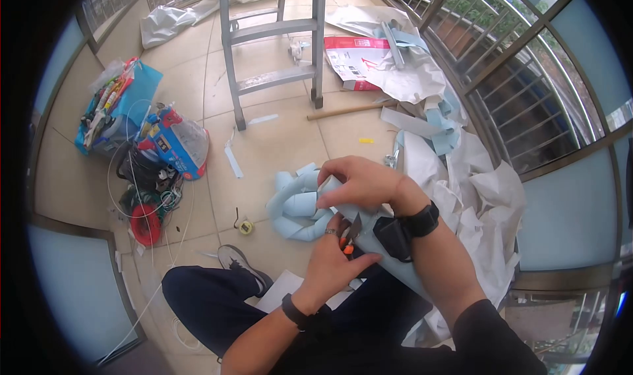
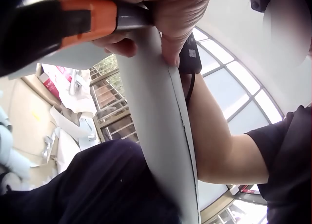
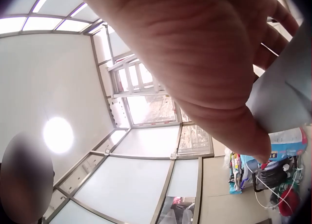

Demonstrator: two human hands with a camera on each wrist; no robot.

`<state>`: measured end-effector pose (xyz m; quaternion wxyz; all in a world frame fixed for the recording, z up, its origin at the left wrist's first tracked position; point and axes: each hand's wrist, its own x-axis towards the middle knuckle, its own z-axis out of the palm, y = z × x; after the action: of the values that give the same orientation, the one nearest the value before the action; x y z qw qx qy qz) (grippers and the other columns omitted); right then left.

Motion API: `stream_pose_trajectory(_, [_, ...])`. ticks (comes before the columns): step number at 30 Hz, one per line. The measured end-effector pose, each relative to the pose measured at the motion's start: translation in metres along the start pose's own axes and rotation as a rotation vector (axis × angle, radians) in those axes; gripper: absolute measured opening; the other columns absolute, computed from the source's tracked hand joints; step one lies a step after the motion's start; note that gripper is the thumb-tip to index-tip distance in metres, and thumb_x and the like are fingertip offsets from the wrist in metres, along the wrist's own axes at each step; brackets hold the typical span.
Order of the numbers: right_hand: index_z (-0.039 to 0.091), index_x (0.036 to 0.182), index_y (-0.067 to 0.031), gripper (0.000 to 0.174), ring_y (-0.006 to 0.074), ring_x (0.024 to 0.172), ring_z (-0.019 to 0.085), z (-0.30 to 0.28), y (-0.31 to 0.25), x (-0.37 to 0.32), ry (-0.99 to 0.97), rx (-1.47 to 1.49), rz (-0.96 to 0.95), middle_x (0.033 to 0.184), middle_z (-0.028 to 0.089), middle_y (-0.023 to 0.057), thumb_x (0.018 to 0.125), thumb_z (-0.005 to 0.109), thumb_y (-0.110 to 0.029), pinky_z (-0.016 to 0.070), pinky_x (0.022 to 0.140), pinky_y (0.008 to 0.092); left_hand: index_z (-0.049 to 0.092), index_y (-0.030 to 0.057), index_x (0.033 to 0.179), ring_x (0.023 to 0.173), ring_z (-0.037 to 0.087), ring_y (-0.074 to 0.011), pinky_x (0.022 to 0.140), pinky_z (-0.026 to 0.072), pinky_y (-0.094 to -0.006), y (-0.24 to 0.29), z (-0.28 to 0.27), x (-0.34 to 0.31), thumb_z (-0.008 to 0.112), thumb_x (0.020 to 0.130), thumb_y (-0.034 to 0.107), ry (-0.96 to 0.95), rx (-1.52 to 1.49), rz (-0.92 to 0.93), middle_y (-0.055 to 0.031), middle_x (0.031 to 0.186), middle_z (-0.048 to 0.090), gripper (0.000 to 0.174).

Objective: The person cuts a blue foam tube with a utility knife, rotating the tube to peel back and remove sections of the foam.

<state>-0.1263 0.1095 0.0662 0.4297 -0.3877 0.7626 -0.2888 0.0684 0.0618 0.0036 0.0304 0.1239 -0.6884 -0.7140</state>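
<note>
In the head view, a pale grey-blue rolled sheet (image 1: 395, 263) slants over the person's lap. The right hand (image 1: 366, 182) grips its upper end, thumb and fingers bent around the edge. Lower down, the left hand (image 1: 330, 263) holds an orange-and-black cutter (image 1: 348, 246), its thumb lying against the roll. The left wrist view has the cutter (image 2: 90, 22) across the top, the left hand (image 2: 180, 12) and a long edge running down the roll (image 2: 156, 107). In the right wrist view, the right hand (image 3: 209, 63) is close up beside the sheet (image 3: 287, 87); its fingertips are partly hidden.
Curled blue strips (image 1: 283, 210) lie just beyond the hands, a tape measure (image 1: 246, 227) to their left. A ladder (image 1: 273, 85) stands ahead. Crumpled white sheeting (image 1: 488, 210) covers the right side; bags (image 1: 178, 141) and a red reel (image 1: 145, 224) sit left.
</note>
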Motion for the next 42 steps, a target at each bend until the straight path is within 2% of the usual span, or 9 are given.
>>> stream_pose_trajectory(3, [0.072, 0.113, -0.0009, 0.059, 0.0238, 0.087, 0.065, -0.007, 0.011, 0.001, 0.026, 0.005, -0.013, 0.094, 0.068, 0.0133, 0.076, 0.082, -0.046, 0.0518, 0.079, 0.0334, 0.039, -0.0011, 0.146, 0.089, 0.061, -0.0165, 0.077, 0.0501, -0.0287, -0.007, -0.006, -0.011, 0.077, 0.085, 0.010, 0.027, 0.069, -0.035, -0.0123, 0.122, 0.061, 0.073])
stream_pose_trajectory(5, [0.072, 0.109, -0.0033, 0.045, 0.0166, 0.085, 0.063, -0.011, 0.015, -0.001, 0.122, -0.075, -0.040, 0.092, 0.069, 0.0084, 0.080, 0.083, -0.035, 0.0494, 0.078, 0.0304, 0.041, -0.0002, 0.146, 0.085, 0.060, -0.0173, 0.075, 0.0488, -0.0285, -0.010, -0.018, -0.017, 0.071, 0.088, 0.009, 0.046, 0.085, -0.043, -0.0117, 0.120, 0.062, 0.066])
stream_pose_trajectory(10, [0.073, 0.107, -0.0031, 0.043, 0.0167, 0.081, 0.062, -0.017, -0.004, -0.009, 0.081, -0.109, -0.014, 0.088, 0.069, 0.0075, 0.080, 0.082, -0.035, 0.0495, 0.074, 0.0309, 0.050, -0.0033, 0.139, 0.092, 0.068, -0.0384, 0.080, 0.0535, -0.0443, 0.015, -0.045, -0.022, 0.065, 0.093, 0.013, -0.100, 0.599, 0.086, -0.0248, 0.105, 0.067, 0.051])
stream_pose_trajectory(13, [0.073, 0.107, -0.0024, 0.042, 0.0159, 0.078, 0.061, -0.015, -0.003, -0.009, 0.094, -0.114, -0.037, 0.085, 0.069, 0.0075, 0.080, 0.082, -0.034, 0.0493, 0.072, 0.0307, 0.051, -0.0032, 0.134, 0.093, 0.066, -0.0458, 0.081, 0.0529, -0.0497, 0.029, -0.050, -0.019, 0.067, 0.093, 0.017, -0.138, 0.707, -0.041, -0.0267, 0.100, 0.068, 0.048])
stream_pose_trajectory(19, [0.072, 0.106, -0.0007, 0.040, 0.0143, 0.077, 0.061, -0.012, -0.002, -0.012, 0.112, -0.069, -0.060, 0.083, 0.069, 0.0094, 0.081, 0.082, -0.030, 0.0491, 0.071, 0.0300, 0.064, -0.0040, 0.106, 0.083, 0.067, -0.0456, 0.075, 0.0529, -0.0506, 0.034, -0.045, -0.003, 0.068, 0.093, 0.022, -0.252, 0.618, -0.008, -0.0269, 0.087, 0.069, 0.029])
stream_pose_trajectory(25, [0.072, 0.105, 0.0002, 0.039, 0.0133, 0.073, 0.057, -0.011, -0.008, -0.014, 0.125, -0.102, -0.079, 0.079, 0.066, 0.0080, 0.081, 0.082, -0.029, 0.0472, 0.068, 0.0296, 0.068, -0.0052, 0.087, 0.081, 0.067, -0.0466, 0.075, 0.0525, -0.0521, 0.039, -0.037, 0.015, 0.068, 0.094, 0.025, -0.311, 0.625, -0.104, -0.0266, 0.084, 0.068, 0.031])
stream_pose_trajectory(32, [0.073, 0.104, -0.0004, 0.037, 0.0121, 0.072, 0.056, -0.014, -0.009, -0.015, 0.133, -0.141, -0.094, 0.078, 0.065, 0.0064, 0.081, 0.082, -0.027, 0.0458, 0.066, 0.0286, 0.070, -0.0034, 0.090, 0.078, 0.067, -0.0454, 0.072, 0.0529, -0.0507, 0.035, -0.037, 0.024, 0.068, 0.093, 0.027, -0.362, 0.653, -0.214, -0.0262, 0.079, 0.068, 0.031])
stream_pose_trajectory(37, [0.073, 0.104, -0.0007, 0.035, 0.0099, 0.075, 0.057, -0.034, -0.013, -0.033, 0.171, -0.064, -0.152, 0.082, 0.066, 0.0041, 0.079, 0.082, -0.024, 0.0457, 0.066, 0.0271, 0.073, -0.0001, 0.091, 0.084, 0.068, -0.0439, 0.076, 0.0532, -0.0501, -0.067, -0.064, 0.014, 0.067, 0.094, 0.031, -0.293, 0.918, -0.308, -0.0256, 0.086, 0.070, 0.032])
stream_pose_trajectory(42, [0.073, 0.107, -0.0001, 0.037, 0.0093, 0.076, 0.056, -0.030, -0.009, -0.029, 0.139, -0.014, -0.043, 0.083, 0.066, 0.0029, 0.079, 0.083, -0.023, 0.0458, 0.069, 0.0251, 0.071, 0.0006, 0.092, 0.085, 0.068, -0.0431, 0.075, 0.0524, -0.0506, -0.015, -0.066, -0.009, 0.064, 0.097, 0.033, -0.199, 0.732, -0.247, -0.0239, 0.085, 0.070, 0.034])
